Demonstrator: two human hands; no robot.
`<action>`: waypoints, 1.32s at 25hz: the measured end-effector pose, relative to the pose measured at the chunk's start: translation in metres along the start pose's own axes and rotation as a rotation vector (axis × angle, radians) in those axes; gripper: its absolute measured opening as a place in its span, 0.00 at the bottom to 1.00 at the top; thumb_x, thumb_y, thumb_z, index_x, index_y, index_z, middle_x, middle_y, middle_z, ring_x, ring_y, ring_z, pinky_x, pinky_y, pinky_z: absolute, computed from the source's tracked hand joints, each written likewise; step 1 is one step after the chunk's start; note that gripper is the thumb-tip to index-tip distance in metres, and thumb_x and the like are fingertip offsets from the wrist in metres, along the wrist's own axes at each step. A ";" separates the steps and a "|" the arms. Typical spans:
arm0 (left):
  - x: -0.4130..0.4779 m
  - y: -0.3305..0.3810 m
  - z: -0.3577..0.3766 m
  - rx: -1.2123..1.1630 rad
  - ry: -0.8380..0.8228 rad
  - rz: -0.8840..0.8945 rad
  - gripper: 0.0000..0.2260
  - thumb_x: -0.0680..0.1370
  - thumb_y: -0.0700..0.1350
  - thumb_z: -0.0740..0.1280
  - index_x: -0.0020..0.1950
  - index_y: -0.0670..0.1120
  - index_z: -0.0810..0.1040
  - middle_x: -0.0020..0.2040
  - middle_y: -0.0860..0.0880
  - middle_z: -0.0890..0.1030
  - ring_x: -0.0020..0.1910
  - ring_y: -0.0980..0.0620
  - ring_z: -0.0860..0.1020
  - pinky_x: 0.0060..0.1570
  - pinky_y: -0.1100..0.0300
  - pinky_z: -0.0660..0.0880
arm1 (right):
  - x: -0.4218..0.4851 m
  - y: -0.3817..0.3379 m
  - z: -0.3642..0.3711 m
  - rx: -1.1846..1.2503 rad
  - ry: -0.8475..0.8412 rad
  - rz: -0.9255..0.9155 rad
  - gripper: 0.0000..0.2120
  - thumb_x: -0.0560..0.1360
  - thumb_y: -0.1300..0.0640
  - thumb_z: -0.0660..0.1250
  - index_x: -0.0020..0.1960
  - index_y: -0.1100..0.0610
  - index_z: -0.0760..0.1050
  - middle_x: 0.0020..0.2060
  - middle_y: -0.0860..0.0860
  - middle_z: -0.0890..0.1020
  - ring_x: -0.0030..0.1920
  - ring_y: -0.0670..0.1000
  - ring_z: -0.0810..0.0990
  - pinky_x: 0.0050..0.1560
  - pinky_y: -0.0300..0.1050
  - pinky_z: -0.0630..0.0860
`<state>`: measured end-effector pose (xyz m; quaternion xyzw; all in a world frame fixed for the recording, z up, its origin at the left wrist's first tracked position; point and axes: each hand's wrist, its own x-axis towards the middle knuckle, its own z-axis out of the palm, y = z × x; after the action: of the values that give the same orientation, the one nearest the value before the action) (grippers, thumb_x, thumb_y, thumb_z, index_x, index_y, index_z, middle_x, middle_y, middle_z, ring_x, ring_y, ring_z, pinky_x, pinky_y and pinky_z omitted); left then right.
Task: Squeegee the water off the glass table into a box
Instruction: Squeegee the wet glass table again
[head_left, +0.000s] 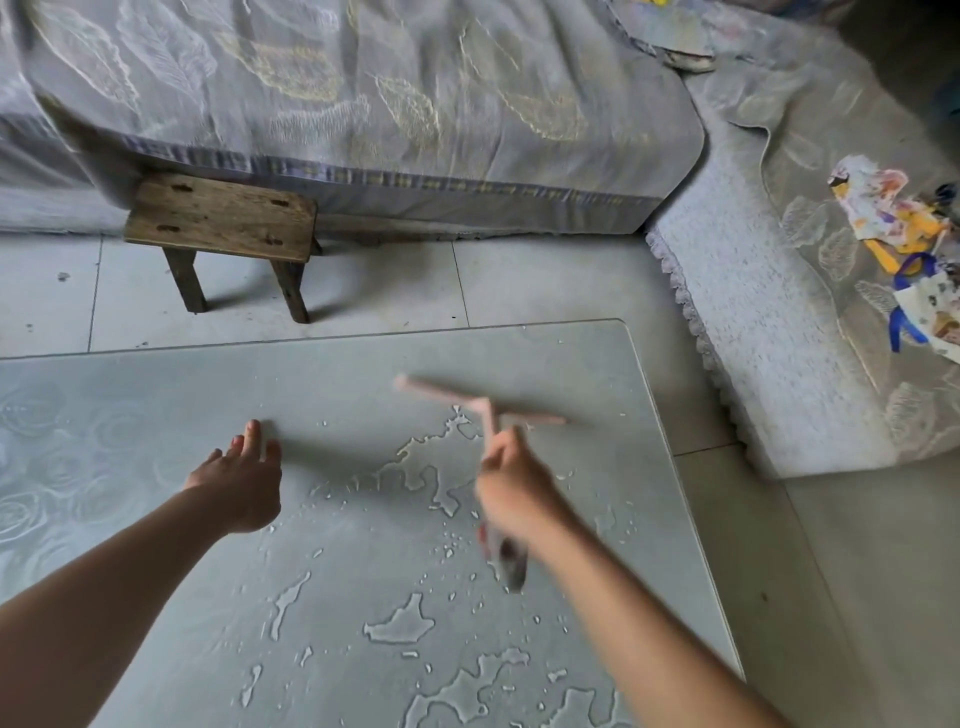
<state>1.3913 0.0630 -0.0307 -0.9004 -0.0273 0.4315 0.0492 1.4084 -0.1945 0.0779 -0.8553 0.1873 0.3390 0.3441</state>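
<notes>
Glass, pale grey-green and faintly patterned, makes up the low table top (322, 374) that fills the near half of the view. Its right edge runs from 5 o'clock up to a rounded corner at 1 o'clock, and its far edge runs from there to 9 o'clock.

Clear water lies on it in three larger pools. One (483, 691) spreads at the near edge at 6 o'clock, one (397, 626) sits just beyond it, and one (426, 467) branches across the middle. Many small drops are scattered around them. The glass towards 9 o'clock looks dry and open.

One left hand (239, 488) reaches out palm down over that dry part, fingers straight and close together. Whether it touches the glass I cannot tell.

One right hand (514, 483), blurred, curls round the stem of the single pink T-shaped squeegee (467, 402). The crossbar lies at the hand's 12 o'clock, over the far tip of the middle pool and well inside both table edges. A dark blurred end shows below the wrist.

Beyond the far edge, a strip of pale floor tiles (363, 291) holds one small dark wooden stool (223, 218) at 11 o'clock. Behind it hangs a grey leaf-stitched bed cover (363, 104). At 3 o'clock a narrow band of tile separates the table from a grey fringed mat (769, 322), which bears coloured paper scraps (883, 208).
</notes>
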 end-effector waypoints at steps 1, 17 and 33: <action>-0.001 0.001 -0.002 0.000 -0.011 0.001 0.28 0.79 0.40 0.49 0.78 0.43 0.45 0.77 0.37 0.38 0.78 0.43 0.48 0.75 0.51 0.51 | -0.020 0.002 0.004 0.066 -0.102 -0.015 0.05 0.79 0.55 0.53 0.51 0.50 0.67 0.37 0.52 0.77 0.26 0.50 0.79 0.25 0.40 0.74; -0.003 0.000 -0.010 0.012 -0.065 0.007 0.28 0.78 0.40 0.48 0.78 0.45 0.44 0.77 0.38 0.36 0.78 0.44 0.46 0.75 0.51 0.48 | -0.023 0.042 -0.002 0.461 0.020 0.136 0.06 0.77 0.58 0.56 0.51 0.50 0.69 0.36 0.55 0.74 0.25 0.53 0.77 0.25 0.42 0.74; -0.023 0.034 -0.037 -0.036 0.149 -0.135 0.18 0.79 0.47 0.56 0.67 0.45 0.68 0.72 0.40 0.63 0.71 0.46 0.64 0.71 0.50 0.59 | 0.129 0.038 -0.080 1.046 0.081 0.139 0.05 0.82 0.61 0.54 0.49 0.60 0.66 0.39 0.61 0.75 0.24 0.55 0.80 0.21 0.45 0.77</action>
<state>1.4057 0.0243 0.0061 -0.9268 -0.0919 0.3586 0.0637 1.5140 -0.2889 0.0111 -0.5673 0.4007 0.1888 0.6942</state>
